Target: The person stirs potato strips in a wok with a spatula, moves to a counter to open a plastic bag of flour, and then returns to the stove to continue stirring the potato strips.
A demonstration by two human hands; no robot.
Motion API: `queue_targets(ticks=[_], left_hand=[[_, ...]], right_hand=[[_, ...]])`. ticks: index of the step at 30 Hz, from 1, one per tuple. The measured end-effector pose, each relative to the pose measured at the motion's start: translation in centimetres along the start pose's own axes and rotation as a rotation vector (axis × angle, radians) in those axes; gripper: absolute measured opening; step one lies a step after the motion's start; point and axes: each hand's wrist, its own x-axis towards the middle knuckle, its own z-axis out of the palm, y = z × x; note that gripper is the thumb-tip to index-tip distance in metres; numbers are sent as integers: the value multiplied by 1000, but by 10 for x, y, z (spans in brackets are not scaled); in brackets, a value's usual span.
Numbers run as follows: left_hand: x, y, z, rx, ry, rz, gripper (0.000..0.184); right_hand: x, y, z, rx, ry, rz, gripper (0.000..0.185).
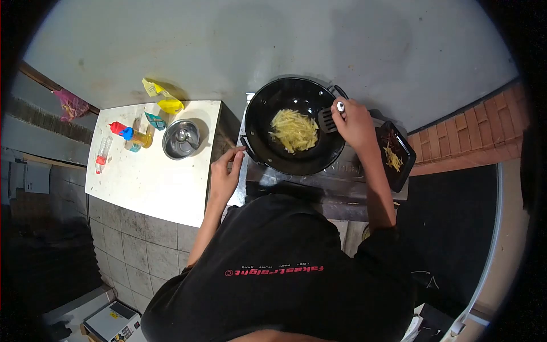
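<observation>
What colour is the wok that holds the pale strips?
The wok is black, seen best in the head view.

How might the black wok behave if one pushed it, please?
The black wok may swivel, its rim being round. It is probably fairly heavy, being broad and deep. The yellow strips heaped on its glossy inside could slide if it tips.

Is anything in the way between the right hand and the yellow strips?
Just the spatula that the right hand is holding; its slotted head is right beside the yellow strips. Nothing else visible stands between them in the black pan.
</observation>
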Motion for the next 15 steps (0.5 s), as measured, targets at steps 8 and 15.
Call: queue_targets(ticks=[8,15], left_hand=[[-3,2,-1,-5,-25,-38,28],[-2,6,0,-42,-15,-27,26]], right_hand=[[18,32,26,66,-50,7,22],[-2,60,99,909,-47,326,14]])
